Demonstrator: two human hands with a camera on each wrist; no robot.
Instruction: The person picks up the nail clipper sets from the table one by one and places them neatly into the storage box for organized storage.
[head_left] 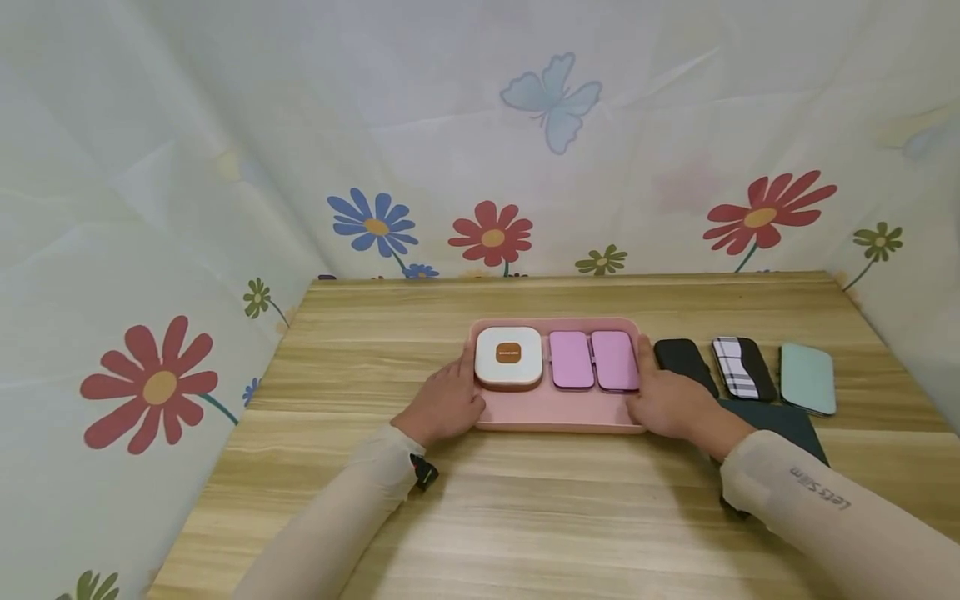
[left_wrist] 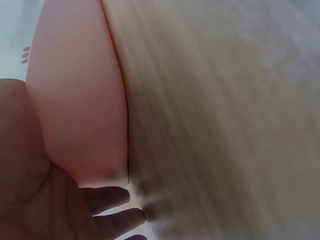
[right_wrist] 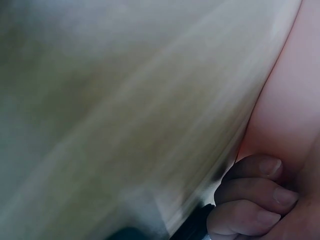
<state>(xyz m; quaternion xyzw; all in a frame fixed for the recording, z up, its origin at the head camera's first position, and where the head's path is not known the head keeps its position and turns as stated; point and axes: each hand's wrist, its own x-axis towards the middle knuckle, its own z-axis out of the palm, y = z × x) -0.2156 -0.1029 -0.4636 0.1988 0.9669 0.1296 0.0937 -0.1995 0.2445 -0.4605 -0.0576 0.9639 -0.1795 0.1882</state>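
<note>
A shallow pink tray lies on the wooden table. My left hand grips its left end, with the thumb at the near corner and the forefinger along the rim. At the opposite end, my right hand holds the tray too, its lower fingers curled against the outer wall in the right wrist view. Inside sit a white rounded box with a brown label, and two lilac cases standing side by side to its right. In the left wrist view, my left fingers reach past the tray's wall.
Right of the tray lie a black case, a plaid-and-black case and a mint green case. A dark green flat piece lies nearer, partly under my right forearm. A flowered cloth hangs behind the table.
</note>
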